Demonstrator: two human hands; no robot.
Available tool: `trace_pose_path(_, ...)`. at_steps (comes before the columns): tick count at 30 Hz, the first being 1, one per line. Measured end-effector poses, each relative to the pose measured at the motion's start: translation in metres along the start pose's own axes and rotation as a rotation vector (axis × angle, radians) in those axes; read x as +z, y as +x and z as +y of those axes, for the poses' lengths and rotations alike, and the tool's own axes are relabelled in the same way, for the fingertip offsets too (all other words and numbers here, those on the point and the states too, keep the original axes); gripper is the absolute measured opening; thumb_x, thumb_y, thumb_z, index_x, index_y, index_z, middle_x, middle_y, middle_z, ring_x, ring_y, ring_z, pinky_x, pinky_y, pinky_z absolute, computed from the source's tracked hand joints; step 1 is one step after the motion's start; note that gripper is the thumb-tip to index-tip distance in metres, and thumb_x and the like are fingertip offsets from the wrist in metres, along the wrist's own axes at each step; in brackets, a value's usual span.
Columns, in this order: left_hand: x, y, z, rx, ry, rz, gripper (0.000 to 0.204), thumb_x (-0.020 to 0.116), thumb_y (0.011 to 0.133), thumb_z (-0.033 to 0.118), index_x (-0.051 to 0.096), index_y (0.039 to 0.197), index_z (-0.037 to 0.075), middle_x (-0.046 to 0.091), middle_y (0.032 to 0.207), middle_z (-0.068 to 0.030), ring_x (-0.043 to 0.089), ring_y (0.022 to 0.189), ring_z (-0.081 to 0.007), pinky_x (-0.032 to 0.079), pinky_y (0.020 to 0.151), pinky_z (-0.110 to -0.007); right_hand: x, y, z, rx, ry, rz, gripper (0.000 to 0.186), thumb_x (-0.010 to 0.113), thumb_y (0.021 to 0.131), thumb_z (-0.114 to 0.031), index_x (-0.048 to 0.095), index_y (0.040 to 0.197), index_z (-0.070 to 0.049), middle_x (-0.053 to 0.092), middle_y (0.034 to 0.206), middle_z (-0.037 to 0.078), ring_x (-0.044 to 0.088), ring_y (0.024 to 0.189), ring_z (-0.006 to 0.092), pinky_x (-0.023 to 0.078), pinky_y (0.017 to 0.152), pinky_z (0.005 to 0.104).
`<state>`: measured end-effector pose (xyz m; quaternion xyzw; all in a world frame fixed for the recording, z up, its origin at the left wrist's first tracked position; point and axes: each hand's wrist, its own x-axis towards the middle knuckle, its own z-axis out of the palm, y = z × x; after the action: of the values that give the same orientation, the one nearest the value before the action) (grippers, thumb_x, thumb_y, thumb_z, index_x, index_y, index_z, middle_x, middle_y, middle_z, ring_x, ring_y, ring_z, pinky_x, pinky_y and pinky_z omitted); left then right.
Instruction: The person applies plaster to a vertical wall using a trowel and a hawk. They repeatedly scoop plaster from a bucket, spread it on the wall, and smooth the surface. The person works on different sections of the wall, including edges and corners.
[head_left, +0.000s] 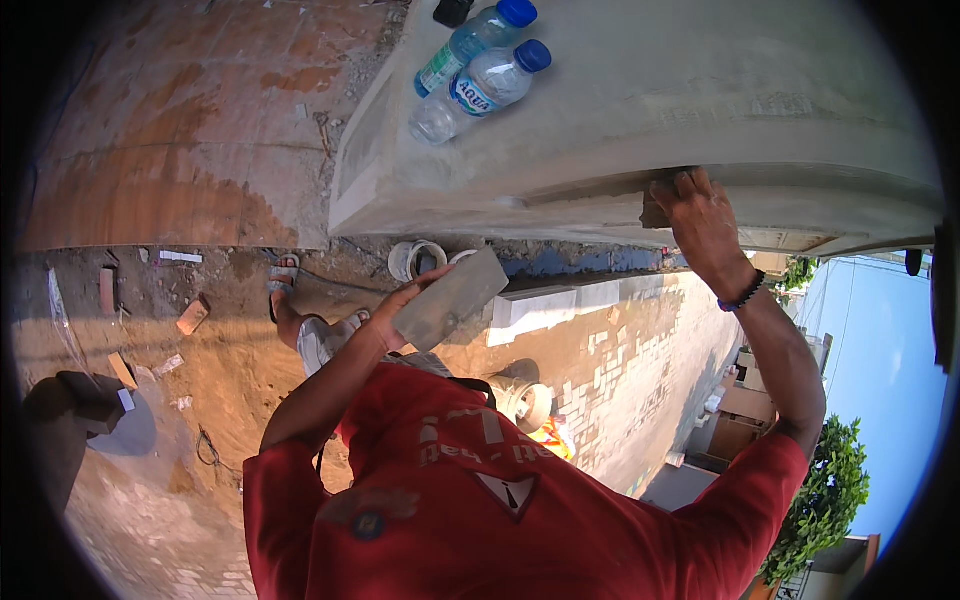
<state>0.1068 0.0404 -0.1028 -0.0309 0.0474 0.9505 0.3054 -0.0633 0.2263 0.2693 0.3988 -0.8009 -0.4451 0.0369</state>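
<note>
Left hand [386, 322] is gripping the grey board [452, 302] by its near end; board sits out in front of the red shirt [480, 500]. Right hand [706, 228] has its fingers bent over a small brown-grey piece [655, 208], up against the cement wall [640, 110]. Containers: clear bottle [482, 92] and bluish bottle [460, 58], side by side on the cement, blue caps on; fill level unclear. White bucket [403, 262] near the wall base, pale bucket [535, 403] beyond the shirt; can't make out contents.
</note>
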Motion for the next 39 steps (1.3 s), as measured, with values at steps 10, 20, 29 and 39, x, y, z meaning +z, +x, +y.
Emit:
trace_pose_path(10,0.000,0.020,-0.017,-0.027,-0.047,-0.051,0.066,0.065,0.081,0.034,0.040,0.140,0.018,0.045,0.137,-0.0070,0.050,0.119,-0.0243,0.047,0.094,-0.042,-0.114,-0.068,0.088,0.337,0.224,0.049,0.042,0.057,0.077,0.006,0.061,0.116,-0.007,0.060,0.101,0.014,0.057,0.095,0.0266,0.049,0.081,0.0386)
trace_pose_path(20,0.011,-0.004,-0.017,-0.133,-0.021,0.107,0.058,0.060,0.086,0.028,0.040,0.140,0.018,0.045,0.137,-0.0069,0.051,0.119,-0.0230,0.047,0.094,-0.039,0.132,-0.090,-0.117,0.952,1.557,0.534,0.038,0.062,0.084,-0.003,0.046,0.117,0.002,0.060,0.108,0.013,0.059,0.096,0.0155,0.050,0.078,0.0269)
trace_pose_path(29,0.006,-0.035,-0.006,-0.133,-0.090,0.193,0.050,0.056,0.088,0.021,0.043,0.136,0.018,0.047,0.136,-0.0073,0.051,0.118,-0.0252,0.047,0.094,-0.043,0.134,-0.026,-0.128,1.219,1.484,1.036,0.041,0.066,0.085,-0.011,0.048,0.119,0.004,0.057,0.111,0.011,0.054,0.096,0.0147,0.045,0.082,0.0269)
trace_pose_path(39,-0.003,-0.030,-0.030,-0.126,-0.096,0.406,0.056,0.062,0.085,0.025,0.043,0.137,0.017,0.047,0.136,-0.0060,0.051,0.119,-0.0244,0.046,0.095,-0.041,0.179,0.007,-0.189,1.162,1.441,0.942,0.034,0.064,0.082,-0.006,0.052,0.112,0.006,0.059,0.098,0.019,0.060,0.089,0.0260,0.049,0.076,0.0344)
